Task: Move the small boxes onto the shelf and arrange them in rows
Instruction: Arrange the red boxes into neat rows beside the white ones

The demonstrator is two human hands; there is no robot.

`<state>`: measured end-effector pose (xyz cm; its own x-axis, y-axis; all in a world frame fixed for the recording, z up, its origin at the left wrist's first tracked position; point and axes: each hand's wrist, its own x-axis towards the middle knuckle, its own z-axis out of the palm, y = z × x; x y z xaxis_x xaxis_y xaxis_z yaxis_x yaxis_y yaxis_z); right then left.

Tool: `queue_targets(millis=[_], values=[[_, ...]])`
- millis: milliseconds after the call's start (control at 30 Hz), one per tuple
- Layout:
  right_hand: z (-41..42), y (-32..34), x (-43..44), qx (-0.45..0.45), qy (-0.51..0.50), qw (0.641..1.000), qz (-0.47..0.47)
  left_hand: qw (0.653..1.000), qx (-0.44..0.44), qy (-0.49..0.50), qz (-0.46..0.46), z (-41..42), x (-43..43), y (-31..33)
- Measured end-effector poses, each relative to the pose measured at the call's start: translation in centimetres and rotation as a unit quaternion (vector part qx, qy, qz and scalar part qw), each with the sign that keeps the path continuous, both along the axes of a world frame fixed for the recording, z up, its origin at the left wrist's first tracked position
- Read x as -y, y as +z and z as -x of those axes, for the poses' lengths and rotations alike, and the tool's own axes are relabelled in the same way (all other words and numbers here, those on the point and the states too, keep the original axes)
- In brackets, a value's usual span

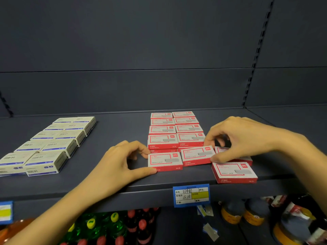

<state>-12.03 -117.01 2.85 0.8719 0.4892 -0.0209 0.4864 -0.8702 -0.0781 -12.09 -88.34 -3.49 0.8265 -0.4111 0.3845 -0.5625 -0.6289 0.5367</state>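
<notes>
The shelf (115, 135) carries red boxes (177, 128) in two columns running toward 12 o'clock, the nearer ones stacked two high. The left hand (122, 160) pinches the left box (165, 160) at its 9 o'clock end, thumb on the front corner and index finger on the rear corner. The right hand (246, 137) pinches the right box (197, 155) at its 3 o'clock end, thumb in front and fingers curled behind.

Both boxes lie side by side at the 6 o'clock end of the columns. Gripping the outer ends probably serves to press the pair together and square it to the columns. The right box sits slightly skewed, so the step in hand appears to be aligning the front row.

Two loose boxes wait at 3 o'clock of the pair: one (233, 172) at the shelf's front edge, one (235, 157) partly under the right hand. White boxes (51, 144) at 9 o'clock form a separate block, well apart. A price tag (191, 195) hangs at 6 o'clock, with bottles (113, 227) below.
</notes>
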Motion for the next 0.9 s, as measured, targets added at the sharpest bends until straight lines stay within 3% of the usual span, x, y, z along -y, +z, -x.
queue_targets(millis=[300, 500, 900], values=[[-0.2, -0.8, 0.5, 0.024, -0.008, 1.000, -0.014, 0.999, -0.003, 0.033, 0.002, -0.6, 0.5, -0.4], [0.4, -0.3, 3.2, 0.023, -0.029, 0.994, -0.098, 0.998, 0.043, 0.032, 0.018, -0.2, 1.0, -0.2], [1.8, -1.7, 7.0, -0.081, -0.057, 0.986, -0.137, 0.993, 0.050, -0.105, -0.034, 0.7, 6.2, 1.3]])
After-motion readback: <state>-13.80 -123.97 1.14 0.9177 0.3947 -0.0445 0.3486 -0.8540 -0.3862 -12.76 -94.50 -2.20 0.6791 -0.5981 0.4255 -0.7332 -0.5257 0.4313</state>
